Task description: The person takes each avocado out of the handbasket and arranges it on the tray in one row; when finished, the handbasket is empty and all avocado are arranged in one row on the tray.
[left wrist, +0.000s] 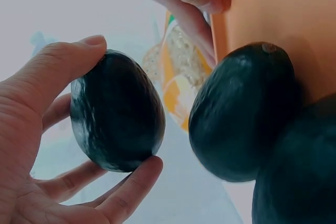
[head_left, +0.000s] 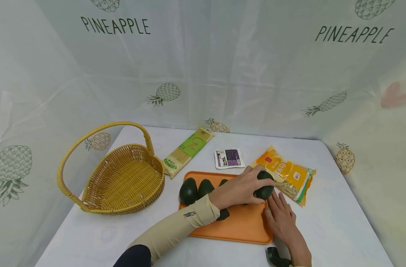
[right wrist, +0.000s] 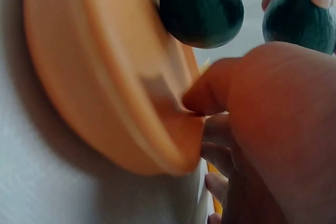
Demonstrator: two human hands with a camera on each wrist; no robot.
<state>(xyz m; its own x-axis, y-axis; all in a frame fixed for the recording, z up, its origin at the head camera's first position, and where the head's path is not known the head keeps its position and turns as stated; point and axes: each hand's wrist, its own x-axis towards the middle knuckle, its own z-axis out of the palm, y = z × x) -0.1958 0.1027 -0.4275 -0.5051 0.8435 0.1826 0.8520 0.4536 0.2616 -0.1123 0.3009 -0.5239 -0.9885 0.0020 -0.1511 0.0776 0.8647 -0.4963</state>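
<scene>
My left hand [head_left: 238,188] grips a dark green avocado [head_left: 264,186], thumb and fingers spread around it. In the left wrist view this avocado [left wrist: 118,111] is beside a second avocado [left wrist: 241,114] on the tray. More avocados [head_left: 188,191] rest on the orange tray [head_left: 246,226], partly hidden under my left forearm. At the tray's right side is my right hand [head_left: 283,218]; the right wrist view shows its thumb [right wrist: 212,87] inside the rim and the fingers outside, pinching the tray edge.
A yellow wicker basket [head_left: 123,185] with a tall handle stands at left. Behind the tray lie a green-labelled noodle pack [head_left: 188,151] and a white-and-purple packet [head_left: 228,158]. A yellow-orange bag [head_left: 286,172] lies at the back right, near my right hand.
</scene>
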